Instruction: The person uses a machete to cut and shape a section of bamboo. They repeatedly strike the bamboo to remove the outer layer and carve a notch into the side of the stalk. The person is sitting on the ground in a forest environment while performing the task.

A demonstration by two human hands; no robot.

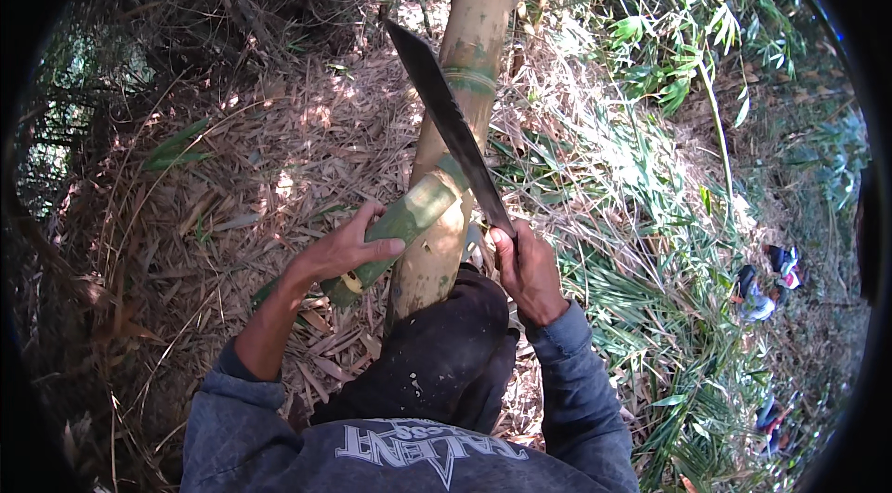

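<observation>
My left hand (342, 249) is closed around a short green bamboo piece (414, 216), which lies slantwise across a thick yellowish bamboo pole (472, 33). In my right hand (533, 276) is the handle of a machete (450, 118), mostly hidden by the fingers. The long dark blade points up and away to the left, crossing over the pole. Its lower part passes close by the far end of the green piece; whether they touch I cannot tell. A pale cut patch shows at the near end of the bamboo piece.
The pole runs from the far side down to my dark trousers (432, 358). Dry bamboo leaves (269, 168) cover the ground. Green cut foliage (632, 307) lies to the right, with leafy stems (711, 112) beyond. At the far right are people (764, 293). Dry brush (232, 10) stands far left.
</observation>
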